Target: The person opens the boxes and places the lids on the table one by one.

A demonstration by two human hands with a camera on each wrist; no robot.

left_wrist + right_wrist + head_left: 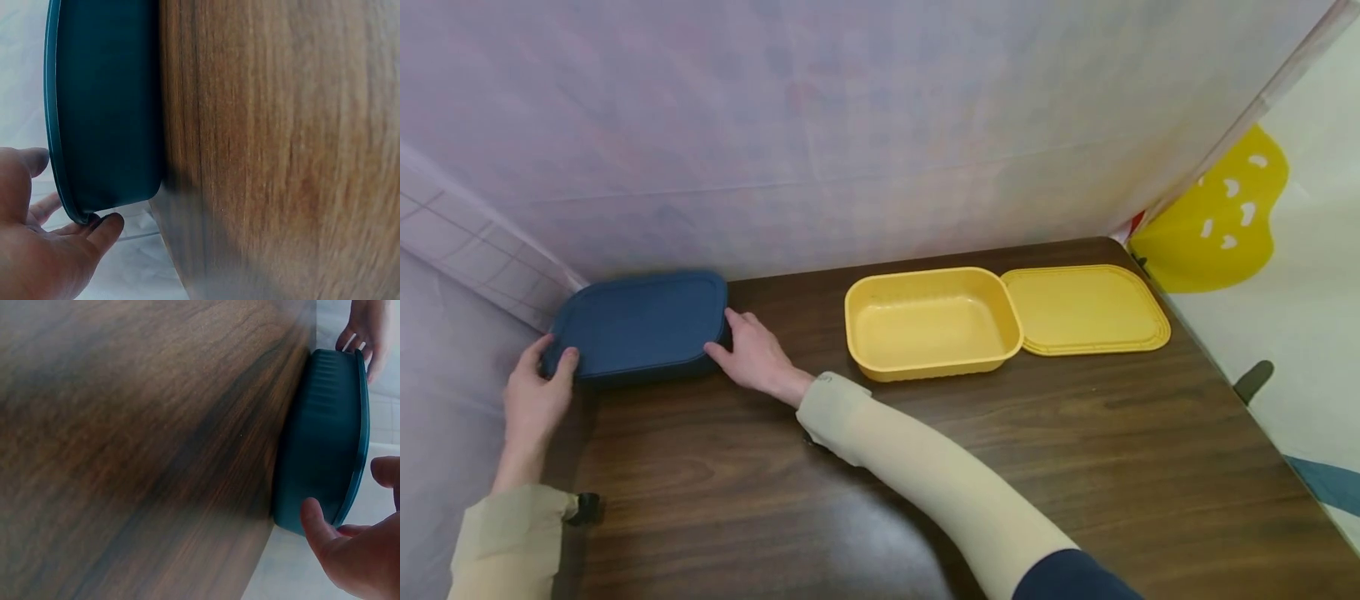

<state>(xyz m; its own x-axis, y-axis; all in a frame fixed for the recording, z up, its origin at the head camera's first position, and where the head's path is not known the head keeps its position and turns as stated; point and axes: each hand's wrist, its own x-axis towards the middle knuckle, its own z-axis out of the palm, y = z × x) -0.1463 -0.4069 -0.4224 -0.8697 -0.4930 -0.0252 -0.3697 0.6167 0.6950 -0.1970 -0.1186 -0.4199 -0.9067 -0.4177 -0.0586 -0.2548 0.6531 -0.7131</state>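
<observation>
A dark blue food container (643, 325) with its flat lid on stands at the table's far left corner. My left hand (538, 396) holds its left end, the thumb at the lid's front corner; in the left wrist view that hand (47, 244) has its fingers about the lid's rim. My right hand (756, 354) grips the right end, thumb at the front corner. In the right wrist view, one digit of the right hand (362, 550) lies against the container's side wall (319, 444) and another is raised over the lid; the rest are partly hidden.
An open yellow food container (932, 329) stands right of the blue one, with a yellow lid (1086, 308) lying against its right side. All are on a dark wooden table (737, 500). A pale cloth (812, 125) hangs along the back edge.
</observation>
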